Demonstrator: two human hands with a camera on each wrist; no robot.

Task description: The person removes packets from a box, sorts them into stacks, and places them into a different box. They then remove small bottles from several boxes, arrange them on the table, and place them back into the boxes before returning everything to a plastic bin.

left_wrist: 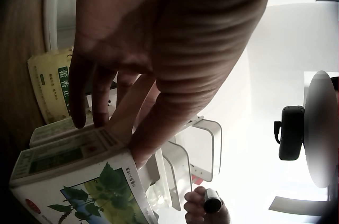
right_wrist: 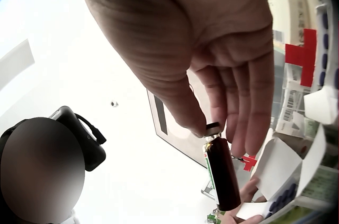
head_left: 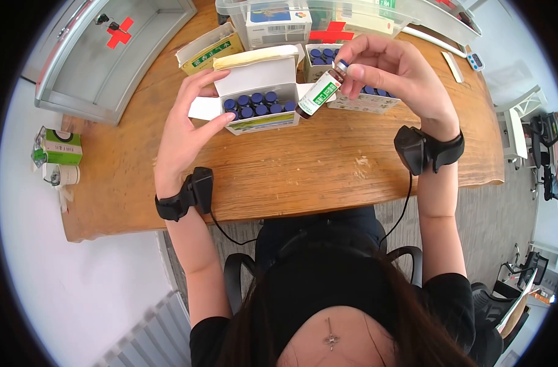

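My right hand (head_left: 401, 70) pinches a small brown glass vial (head_left: 318, 95) by its blue-capped neck, between thumb and fingers. The vial tilts, its base down to the left, with a white and green label; dark liquid shows in the right wrist view's vial (right_wrist: 222, 173). My left hand (head_left: 190, 119) holds the left side of an open medicine box (head_left: 263, 124), thumb at the front corner and fingers by the raised lid. Rows of blue-capped vials (head_left: 258, 100) stand inside. A leaf picture marks the box (left_wrist: 100, 192) in the left wrist view.
Two more boxes of blue-capped vials, a rear box (head_left: 312, 72) and a right box (head_left: 364, 105), stand close by. Behind are a yellow box (head_left: 211, 52) and a clear plastic bin (head_left: 233, 7) with packages. A metal case (head_left: 77, 76) with a red cross stands left.
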